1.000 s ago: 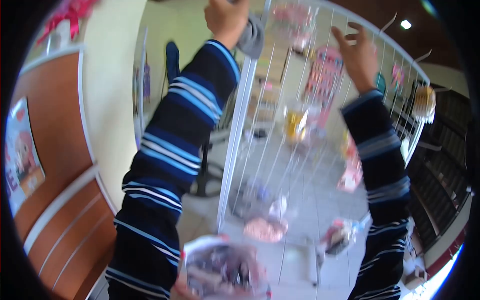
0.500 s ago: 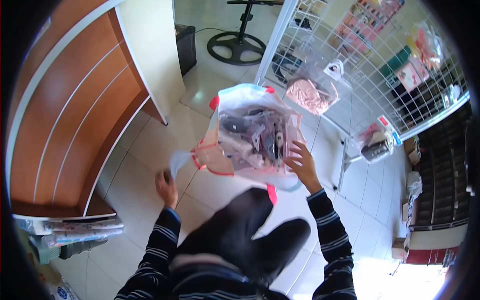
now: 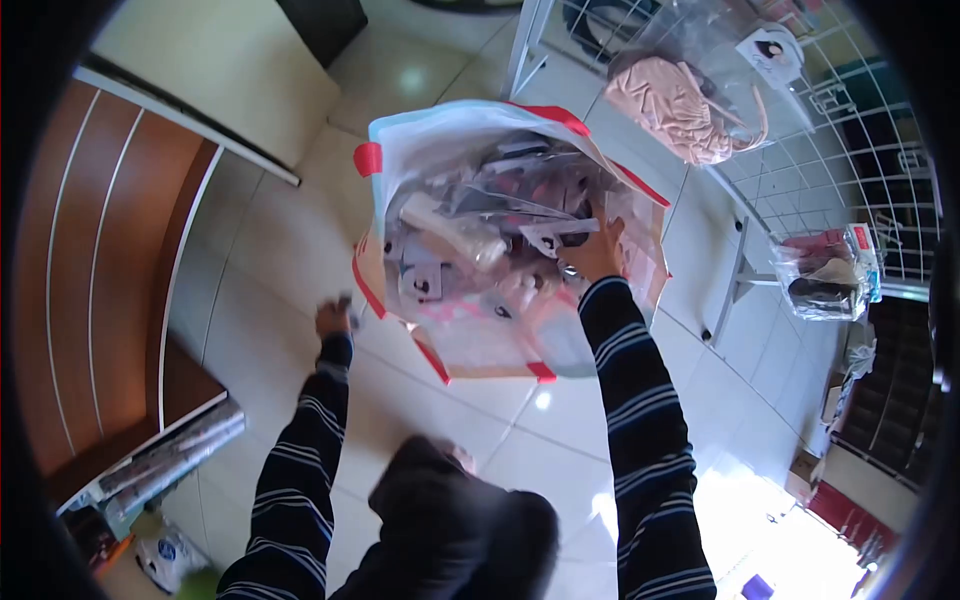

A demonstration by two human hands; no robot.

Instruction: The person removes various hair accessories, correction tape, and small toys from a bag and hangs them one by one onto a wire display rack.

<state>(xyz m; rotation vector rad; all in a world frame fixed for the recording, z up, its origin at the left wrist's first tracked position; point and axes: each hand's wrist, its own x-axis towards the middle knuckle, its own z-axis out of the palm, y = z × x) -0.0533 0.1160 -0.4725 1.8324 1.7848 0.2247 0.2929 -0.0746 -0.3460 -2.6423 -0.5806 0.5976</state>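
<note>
A large bag with a pale lining and red trim stands open on the tiled floor, full of clear plastic packets. My right hand reaches inside its right part, fingers bent around the edge of a packet with a white card. Left of the bag, my left hand is apart from it, small and blurred; a dark bit shows at its fingers, but its grip cannot be made out.
A white wire grid rack at the upper right carries a packaged pink item and another packet. A brown wooden cabinet stands at the left, with wrapped goods under its lower edge.
The view has come closer to the bag. My right hand has gone from the bag's right rim into the packets. The whitish sheet at my left hand no longer shows.
</note>
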